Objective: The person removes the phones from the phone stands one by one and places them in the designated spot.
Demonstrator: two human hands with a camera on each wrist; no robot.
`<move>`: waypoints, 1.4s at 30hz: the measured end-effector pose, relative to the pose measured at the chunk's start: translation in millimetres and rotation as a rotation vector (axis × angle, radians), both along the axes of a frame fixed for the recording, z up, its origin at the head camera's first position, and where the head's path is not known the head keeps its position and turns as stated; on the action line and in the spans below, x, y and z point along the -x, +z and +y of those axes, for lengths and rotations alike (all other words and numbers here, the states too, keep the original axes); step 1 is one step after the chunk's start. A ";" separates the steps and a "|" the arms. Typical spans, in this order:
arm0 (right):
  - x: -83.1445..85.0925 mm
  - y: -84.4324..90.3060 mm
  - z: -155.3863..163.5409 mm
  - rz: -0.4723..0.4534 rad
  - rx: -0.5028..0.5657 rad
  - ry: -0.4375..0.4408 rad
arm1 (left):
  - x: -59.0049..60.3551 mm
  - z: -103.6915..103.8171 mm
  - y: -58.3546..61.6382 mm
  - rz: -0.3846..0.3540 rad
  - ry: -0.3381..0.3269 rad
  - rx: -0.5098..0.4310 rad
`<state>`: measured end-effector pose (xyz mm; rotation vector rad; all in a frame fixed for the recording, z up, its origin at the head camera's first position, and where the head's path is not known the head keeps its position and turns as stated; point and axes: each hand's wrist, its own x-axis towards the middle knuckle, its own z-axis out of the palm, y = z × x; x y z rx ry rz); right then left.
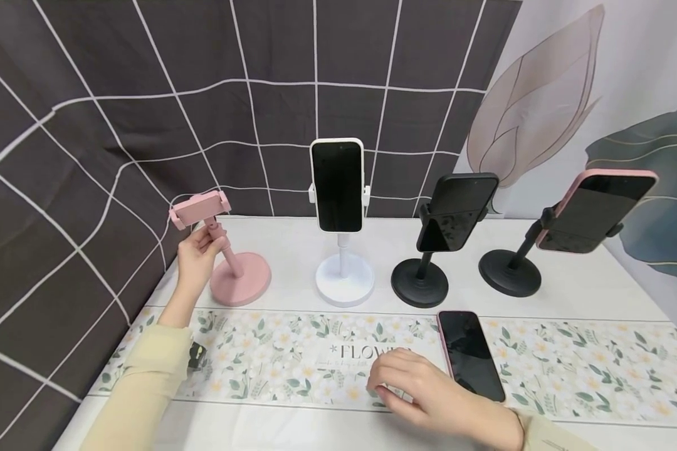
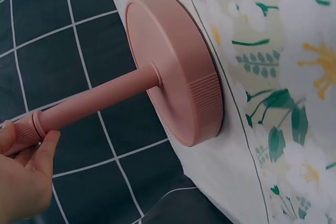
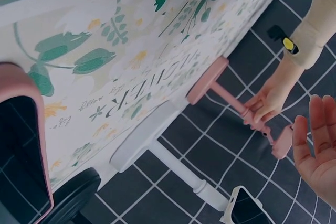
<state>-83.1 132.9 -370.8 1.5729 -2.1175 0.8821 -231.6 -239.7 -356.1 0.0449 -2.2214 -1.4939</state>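
My left hand (image 1: 196,257) grips the stem of a pink phone stand (image 1: 225,250) just under its empty clamp (image 1: 200,208). The stand's round base (image 2: 178,66) sits on the table by the floral mat, with its stem (image 2: 89,103) running into my left hand (image 2: 23,177). My right hand (image 1: 423,391) rests with relaxed fingers on the floral mat (image 1: 271,357), holding nothing. A pink-cased phone (image 1: 471,354) lies screen-up just right of that hand. The right wrist view shows my right hand (image 3: 317,150) with its palm open, the phone (image 3: 21,145), and the pink stand (image 3: 231,95).
A white stand (image 1: 343,275) holds a white phone (image 1: 336,185) upright. To its right a black stand (image 1: 420,282) carries a black phone (image 1: 457,212), and another black stand (image 1: 509,270) carries a pink-cased phone (image 1: 595,210). A dark grid cloth (image 1: 90,125) hangs behind and on the left.
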 end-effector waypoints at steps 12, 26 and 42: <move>3.2 0.6 0.3 -0.038 0.013 -0.014 | 0.8 3.8 -0.4 -0.036 0.011 -0.045; 22.3 10.7 1.8 -0.179 0.085 -0.097 | -10.4 19.8 -1.3 -0.084 0.050 -0.151; 86.2 34.3 -18.5 -0.557 0.365 -0.494 | -31.2 104.6 19.0 -0.427 -0.042 -0.273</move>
